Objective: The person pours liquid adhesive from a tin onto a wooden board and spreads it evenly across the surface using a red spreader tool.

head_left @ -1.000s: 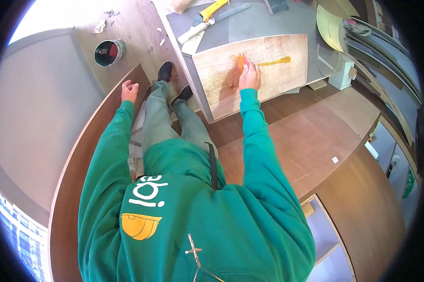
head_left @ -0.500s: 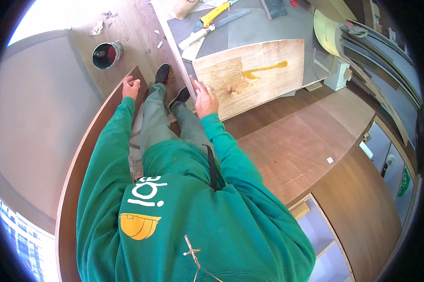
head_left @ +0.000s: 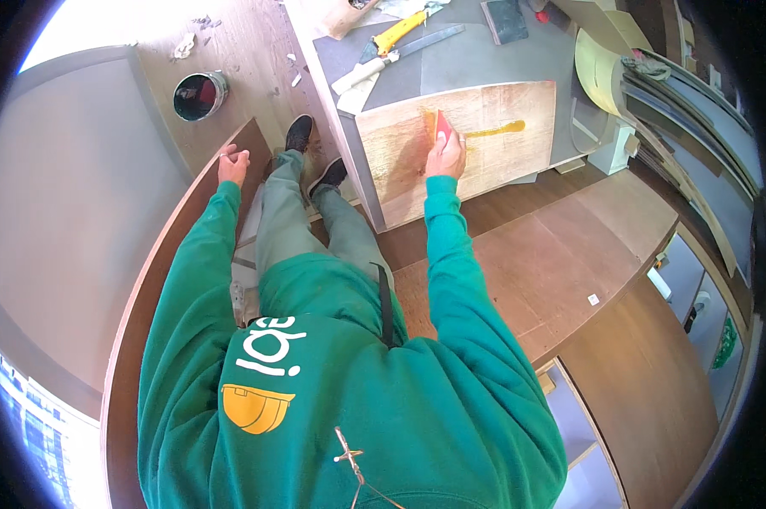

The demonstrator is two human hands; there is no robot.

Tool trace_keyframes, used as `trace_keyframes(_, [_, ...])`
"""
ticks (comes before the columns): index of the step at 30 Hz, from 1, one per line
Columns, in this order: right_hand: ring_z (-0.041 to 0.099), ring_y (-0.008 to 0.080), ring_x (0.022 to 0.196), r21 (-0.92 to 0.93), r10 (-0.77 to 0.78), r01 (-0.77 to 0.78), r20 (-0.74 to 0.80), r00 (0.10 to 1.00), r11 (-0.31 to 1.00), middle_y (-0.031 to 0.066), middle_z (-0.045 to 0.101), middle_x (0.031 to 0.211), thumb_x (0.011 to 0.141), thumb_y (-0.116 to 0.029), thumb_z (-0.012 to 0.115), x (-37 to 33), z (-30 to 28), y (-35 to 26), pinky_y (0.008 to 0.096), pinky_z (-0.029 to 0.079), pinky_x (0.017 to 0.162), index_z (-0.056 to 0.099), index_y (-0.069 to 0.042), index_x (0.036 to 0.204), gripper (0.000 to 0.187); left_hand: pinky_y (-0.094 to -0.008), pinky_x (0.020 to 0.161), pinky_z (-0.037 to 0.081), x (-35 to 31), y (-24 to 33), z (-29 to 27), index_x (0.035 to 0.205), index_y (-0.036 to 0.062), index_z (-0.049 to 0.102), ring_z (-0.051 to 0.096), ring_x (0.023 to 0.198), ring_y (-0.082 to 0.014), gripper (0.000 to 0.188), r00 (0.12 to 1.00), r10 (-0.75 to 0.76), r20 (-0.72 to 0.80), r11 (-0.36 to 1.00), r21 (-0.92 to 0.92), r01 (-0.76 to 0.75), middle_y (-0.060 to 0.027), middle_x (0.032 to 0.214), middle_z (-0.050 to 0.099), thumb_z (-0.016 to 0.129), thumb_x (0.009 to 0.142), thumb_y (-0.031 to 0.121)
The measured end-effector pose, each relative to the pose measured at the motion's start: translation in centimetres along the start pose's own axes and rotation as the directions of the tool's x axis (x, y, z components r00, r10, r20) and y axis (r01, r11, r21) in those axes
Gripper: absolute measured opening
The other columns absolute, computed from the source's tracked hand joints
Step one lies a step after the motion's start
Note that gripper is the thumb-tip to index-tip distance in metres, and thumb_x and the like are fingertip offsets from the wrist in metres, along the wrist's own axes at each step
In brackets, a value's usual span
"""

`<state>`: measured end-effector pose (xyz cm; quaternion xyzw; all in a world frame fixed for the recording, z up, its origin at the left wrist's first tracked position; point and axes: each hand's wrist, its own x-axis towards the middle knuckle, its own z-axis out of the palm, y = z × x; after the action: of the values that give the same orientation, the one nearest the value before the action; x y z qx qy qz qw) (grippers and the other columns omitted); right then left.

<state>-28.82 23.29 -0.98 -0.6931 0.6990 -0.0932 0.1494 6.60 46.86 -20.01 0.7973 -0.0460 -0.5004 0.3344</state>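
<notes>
- The board lies on the grey table, its near edge toward the person.
- The right hand is over the middle of the board, fingers closed around a red spreader whose far end meets the board's surface.
- A streak of amber glue runs across the board, to the right of the spreader; a wet-looking patch shows at the spreader's left.
- The left hand is left of the board, well apart from it, above a brown panel; its fingers are loosely curled, and whether they grip or touch anything cannot be told.
- Beyond the board's left part lie a yellow-handled tool and a long flat blade.
- Farther beyond its middle is a dark block.
- Left of the board, on the floor, stands a bucket.
- Just right of the board is a white box.
</notes>
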Motion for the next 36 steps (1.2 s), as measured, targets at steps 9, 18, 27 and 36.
trace_keyframes(9, [0.054, 0.04, 0.101, -0.084, -0.02, 0.023, 0.037, 0.999, 0.996, 0.0248, 0.057, 0.109, 0.088, -0.022, 0.049, -0.7, 4.7, -4.5, 0.0465, 0.043, 0.087, 0.057, -0.001, 0.109, 0.031, -0.0298, 0.075, 0.05, 0.2, 0.5, 0.8, 0.123, -0.0023, 0.043, 0.064, 0.08, -0.0184, 0.053, 1.0, -0.006, 0.024, 1.0, 0.027, 0.005, -0.0142, 0.096, 0.064, 0.063, 0.08, 0.022])
trace_keyframes(18, [0.056, 0.0367, 0.096, 0.07, -0.114, 0.102, 0.192, 0.975, 0.992, 0.0178, 0.057, 0.108, 0.089, -0.018, 0.048, -3.5, 1.6, -3.1, 0.0445, 0.046, 0.081, 0.059, -0.018, 0.117, 0.03, -0.0273, 0.062, 0.048, 1.4, 1.9, 0.8, 0.126, 0.0031, 0.039, 0.062, 0.083, -0.0173, 0.053, 0.997, 0.038, 0.069, 0.999, -0.031, -0.036, -0.0122, 0.104, 0.059, 0.063, 0.083, 0.025])
trace_keyframes(27, [0.057, 0.0395, 0.097, -0.032, -0.066, 0.067, 0.011, 0.998, 0.997, 0.0225, 0.057, 0.11, 0.091, -0.022, 0.046, -2.8, 4.5, -4.6, 0.0464, 0.046, 0.082, 0.055, -0.017, 0.122, 0.033, -0.0285, 0.062, 0.048, 2.3, 0.3, -0.4, 0.125, 0.0033, 0.039, 0.062, 0.081, -0.0176, 0.052, 0.998, 0.002, 0.055, 1.0, 0.028, -0.003, -0.0126, 0.104, 0.059, 0.062, 0.083, 0.023])
trace_keyframes(36, [0.058, 0.0358, 0.089, 0.268, -0.094, 0.056, 0.129, 0.987, 0.962, 0.0188, 0.059, 0.098, 0.089, -0.017, 0.05, -5.6, 3.0, -9.3, 0.0444, 0.047, 0.078, 0.061, -0.012, 0.11, 0.024, -0.0271, 0.061, 0.048, 1.4, 1.6, 0.6, 0.125, 0.0035, 0.04, 0.062, 0.081, -0.0174, 0.051, 0.999, 0.017, 0.052, 0.998, -0.059, -0.014, -0.0123, 0.103, 0.059, 0.062, 0.083, 0.023])
